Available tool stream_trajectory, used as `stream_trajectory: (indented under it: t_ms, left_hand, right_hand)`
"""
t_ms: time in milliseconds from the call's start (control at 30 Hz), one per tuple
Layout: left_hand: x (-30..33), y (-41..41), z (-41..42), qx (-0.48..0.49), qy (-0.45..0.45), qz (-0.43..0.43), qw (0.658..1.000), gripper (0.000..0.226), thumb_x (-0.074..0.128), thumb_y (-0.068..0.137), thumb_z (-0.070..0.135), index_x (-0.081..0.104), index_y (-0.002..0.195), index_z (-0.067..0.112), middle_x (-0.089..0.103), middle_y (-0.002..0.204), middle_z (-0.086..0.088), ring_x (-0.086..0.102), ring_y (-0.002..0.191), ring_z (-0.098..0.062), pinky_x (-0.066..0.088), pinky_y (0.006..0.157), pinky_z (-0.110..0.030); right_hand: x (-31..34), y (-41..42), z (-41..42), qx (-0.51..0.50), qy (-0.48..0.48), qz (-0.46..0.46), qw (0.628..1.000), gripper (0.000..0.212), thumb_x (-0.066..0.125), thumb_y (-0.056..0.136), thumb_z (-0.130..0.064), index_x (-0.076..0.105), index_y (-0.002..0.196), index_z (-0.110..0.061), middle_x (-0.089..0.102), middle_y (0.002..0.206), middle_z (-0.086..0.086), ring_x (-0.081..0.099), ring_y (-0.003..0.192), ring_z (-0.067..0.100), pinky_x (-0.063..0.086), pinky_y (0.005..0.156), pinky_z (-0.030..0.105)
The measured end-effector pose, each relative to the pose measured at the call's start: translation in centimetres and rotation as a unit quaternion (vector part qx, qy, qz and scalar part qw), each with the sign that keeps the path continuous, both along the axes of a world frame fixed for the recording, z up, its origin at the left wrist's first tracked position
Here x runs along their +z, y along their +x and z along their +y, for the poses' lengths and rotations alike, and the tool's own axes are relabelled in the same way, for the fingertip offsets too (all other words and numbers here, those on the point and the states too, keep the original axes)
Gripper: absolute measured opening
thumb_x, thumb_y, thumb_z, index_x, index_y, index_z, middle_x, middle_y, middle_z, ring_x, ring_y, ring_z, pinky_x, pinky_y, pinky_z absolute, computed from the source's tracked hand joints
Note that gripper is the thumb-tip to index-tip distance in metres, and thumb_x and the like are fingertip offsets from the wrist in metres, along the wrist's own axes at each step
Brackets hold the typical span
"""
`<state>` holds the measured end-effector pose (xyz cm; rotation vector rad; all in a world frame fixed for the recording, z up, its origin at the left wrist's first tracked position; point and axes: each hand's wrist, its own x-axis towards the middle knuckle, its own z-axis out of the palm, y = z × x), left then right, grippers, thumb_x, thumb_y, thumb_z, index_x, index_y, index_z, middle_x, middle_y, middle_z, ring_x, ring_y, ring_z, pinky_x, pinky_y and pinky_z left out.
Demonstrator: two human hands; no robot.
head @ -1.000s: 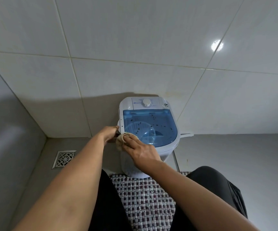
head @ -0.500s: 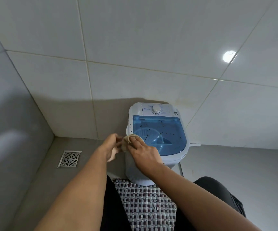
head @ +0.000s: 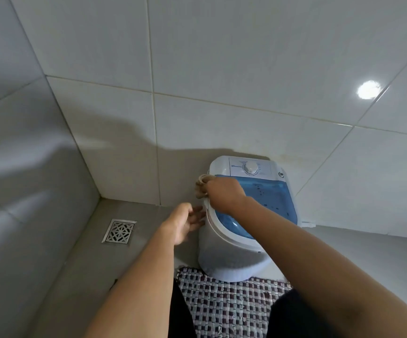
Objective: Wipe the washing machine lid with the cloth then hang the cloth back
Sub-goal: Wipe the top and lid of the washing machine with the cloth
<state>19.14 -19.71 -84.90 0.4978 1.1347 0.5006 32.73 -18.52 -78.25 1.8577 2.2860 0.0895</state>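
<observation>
1. Tiled bathroom corner from my feed: big pale wall tiles (head: 222, 57), grey floor, and a square metal floor drain (head: 119, 231) out at about 9 o'clock from the machine.
2. Small white washing machine (head: 231, 254) stands against the wall, just past centre frame, with a see-through blue lid (head: 268, 198) on top and a round dial (head: 250, 168) on the panel at the lid's 12 o'clock.
3. My right hand (head: 224, 195) sits on the lid's rim at roughly 10 o'clock, fingers curled shut around a bunched beige cloth (head: 201, 185). The cloth pokes out past the knuckles, right at the machine's top-left edge, touching the rim.
4. My left hand (head: 184, 223) is lower, around 8 o'clock from the lid, relaxed and spread, holding nothing. Its fingertips (head: 198, 217) are right up against the machine's side wall, just below the cloth hand.
5. Dark flecks show through the blue lid near its 1 o'clock.
6. There's a little line of print left of the dial, but it's too small and blurry for me to read. No brand I can make out.
7. A checked woven mat (head: 226, 306) lies on the floor at the machine's 6 o'clock, between my knees.
</observation>
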Motion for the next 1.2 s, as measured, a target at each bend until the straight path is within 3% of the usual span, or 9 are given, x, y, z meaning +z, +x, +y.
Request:
stream_trajectory:
  t_ms: [200,333,367,433,533,733,867,1100,1200]
  left_hand:
    - [-0.1,-1.0,-0.4,-0.025,-0.011,0.017,0.999,0.035,0.028,0.085,0.028,0.063,0.083,0.020,0.071,0.070,-0.002,0.061,0.058,-0.017,0.028,0.075,-0.038]
    - [-0.8,-0.3,0.2,-0.010,-0.001,0.038,0.999,0.042,0.029,0.095,0.037,0.067,0.102,0.020,0.078,0.103,-0.003,0.073,0.096,-0.022,0.011,0.109,-0.060]
    - [-0.7,0.0,0.1,-0.009,-0.001,0.045,0.999,0.045,0.031,0.099,0.039,0.068,0.113,0.017,0.075,0.115,-0.004,0.070,0.109,-0.024,0.025,0.112,-0.052]
    - [0.5,0.8,-0.2,-0.015,0.013,0.071,0.997,0.043,0.036,0.105,0.036,0.065,0.127,0.012,0.071,0.125,-0.006,0.064,0.120,-0.025,0.057,0.065,-0.024]
    - [1.2,1.6,-0.4,-0.024,0.052,0.120,0.991,0.037,0.052,0.102,0.035,0.069,0.122,0.010,0.073,0.120,-0.006,0.067,0.116,-0.023,0.048,0.035,-0.023]
    - [-1.0,1.8,-0.2,-0.032,0.084,0.160,0.983,0.026,0.057,0.100,0.030,0.073,0.111,0.013,0.074,0.112,-0.001,0.070,0.107,-0.022,0.048,0.039,-0.024]
    - [-1.6,1.7,-0.2,-0.061,0.109,0.175,0.977,0.020,0.060,0.093,0.028,0.077,0.095,0.019,0.078,0.104,0.000,0.072,0.098,-0.020,0.041,0.059,-0.029]
    - [-0.9,1.9,0.0,-0.043,0.068,0.169,0.982,0.033,0.048,0.098,0.030,0.075,0.109,0.013,0.075,0.113,-0.006,0.071,0.106,-0.025,0.046,0.040,-0.025]
    - [-1.5,1.9,0.8,-0.067,0.080,0.200,0.974,0.064,0.050,0.088,0.067,0.066,0.128,0.019,0.065,0.133,-0.002,0.062,0.121,-0.026,0.048,0.080,-0.031]
  right_hand:
    - [-1.8,1.2,-6.8,0.131,-0.032,0.030,0.990,0.045,0.058,0.090,-0.008,0.066,0.125,-0.036,0.050,0.144,-0.012,0.069,0.091,0.021,0.045,0.055,0.032]
    - [-1.3,2.0,-2.6,0.118,-0.003,0.025,0.993,0.048,0.052,0.092,-0.010,0.063,0.132,-0.035,0.051,0.145,-0.014,0.068,0.104,0.021,0.056,0.067,0.036]
    - [-1.3,2.3,-0.6,0.092,0.007,0.028,0.995,0.050,0.051,0.091,-0.010,0.060,0.134,-0.035,0.053,0.143,-0.012,0.067,0.108,0.021,0.056,0.072,0.037]
    - [-1.4,3.0,3.6,0.028,0.016,0.038,0.999,0.052,0.050,0.090,-0.012,0.057,0.135,-0.037,0.056,0.141,-0.010,0.065,0.113,0.021,0.052,0.081,0.037]
    - [-0.8,2.6,7.4,-0.058,0.021,0.069,0.996,0.046,0.052,0.090,-0.008,0.060,0.131,-0.029,0.062,0.131,-0.002,0.063,0.114,0.025,0.049,0.086,0.036]
    - [-1.0,1.1,7.2,-0.064,-0.006,0.059,0.996,0.033,0.056,0.085,-0.003,0.067,0.110,-0.023,0.069,0.106,-0.002,0.068,0.095,0.023,0.051,0.073,0.032]
    - [-1.9,1.1,2.3,0.036,0.019,0.031,0.999,0.026,0.057,0.096,-0.018,0.067,0.121,-0.020,0.060,0.129,-0.002,0.063,0.112,0.022,0.056,0.080,0.040]
    - [-0.9,2.6,4.9,0.029,-0.004,0.045,0.999,0.043,0.053,0.094,-0.010,0.068,0.121,-0.039,0.049,0.145,-0.012,0.059,0.122,0.018,0.051,0.089,0.039]
    - [-0.1,2.9,8.5,-0.044,0.031,0.031,0.998,0.044,0.053,0.093,-0.006,0.066,0.128,-0.028,0.058,0.138,-0.001,0.062,0.117,0.024,0.050,0.085,0.037]
